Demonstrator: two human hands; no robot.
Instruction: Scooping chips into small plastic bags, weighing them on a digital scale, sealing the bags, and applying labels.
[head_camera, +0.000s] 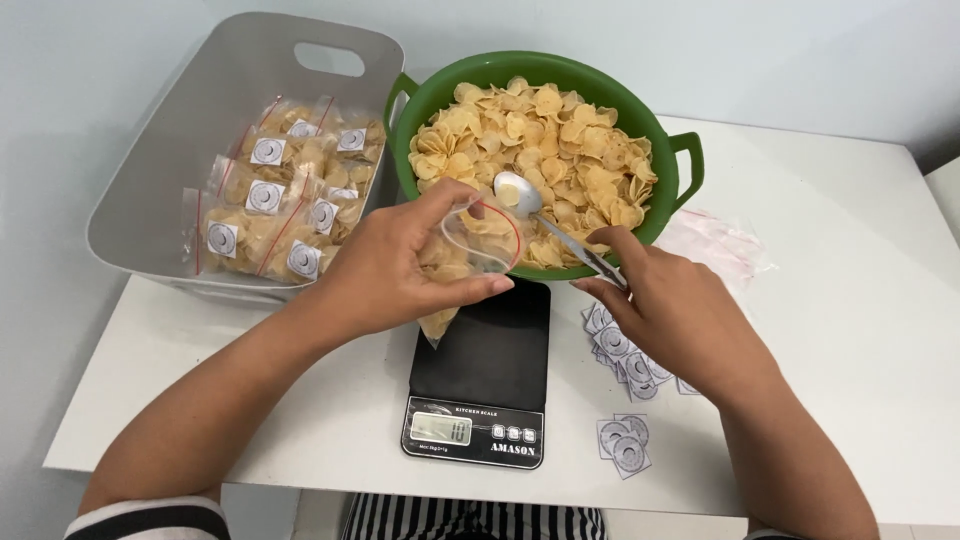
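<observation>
Bin (160, 170) left of bowl (655, 130); scale (480, 385) before bowl.

Single head-worn view, looking steeply down, close over the white table (850, 300) — no second view.

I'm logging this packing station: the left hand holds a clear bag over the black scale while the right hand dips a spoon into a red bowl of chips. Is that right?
Not quite: the bowl is green, not red, as the head view shows. The rest stands: the left hand holds the clear bag over the black scale, and the right hand holds the spoon in the chips.
</observation>
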